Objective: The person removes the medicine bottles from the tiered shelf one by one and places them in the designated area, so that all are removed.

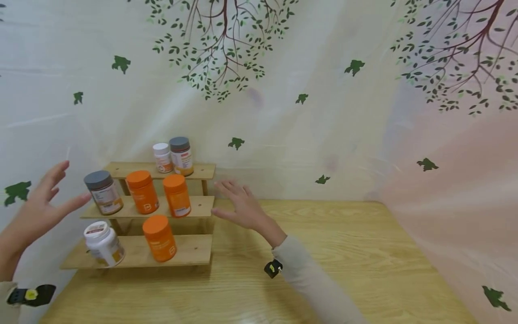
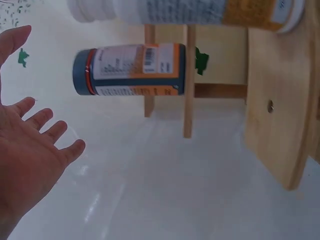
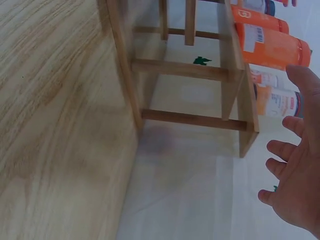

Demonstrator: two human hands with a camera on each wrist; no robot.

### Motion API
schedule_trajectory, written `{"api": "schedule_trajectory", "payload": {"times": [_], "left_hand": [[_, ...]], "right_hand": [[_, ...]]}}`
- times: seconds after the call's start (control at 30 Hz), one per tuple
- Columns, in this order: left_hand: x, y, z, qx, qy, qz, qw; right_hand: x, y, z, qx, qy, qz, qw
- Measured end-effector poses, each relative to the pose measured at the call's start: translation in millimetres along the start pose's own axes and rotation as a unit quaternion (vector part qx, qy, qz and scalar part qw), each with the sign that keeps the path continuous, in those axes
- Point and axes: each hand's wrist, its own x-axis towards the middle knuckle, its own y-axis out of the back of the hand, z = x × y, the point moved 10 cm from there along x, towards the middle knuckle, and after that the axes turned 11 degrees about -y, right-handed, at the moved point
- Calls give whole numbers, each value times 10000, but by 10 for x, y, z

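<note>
A three-tier wooden shelf stands at the table's left. On its top tier are a small white bottle and a grey-lidded jar. The middle tier bears another grey-lidded jar and two orange jars, one central and one on the right. Below sit a white bottle and an orange jar. My left hand, fingers spread, hovers left of the middle tier, holding nothing. My right hand is raised empty at the shelf's right end, fingers extended.
The wooden table stretches right of the shelf. Behind it hangs a pale sheet printed with branches and green leaves, which also runs along the right side. Each wrist wears a dark strapped device.
</note>
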Motion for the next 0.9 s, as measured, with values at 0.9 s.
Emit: {"api": "schedule_trajectory", "payload": {"times": [0.9], "left_hand": [[-232,-436,-971,81,392,-1359,9899]], "right_hand": [[240,-502,-37,1266,-61,-569,9903]]}}
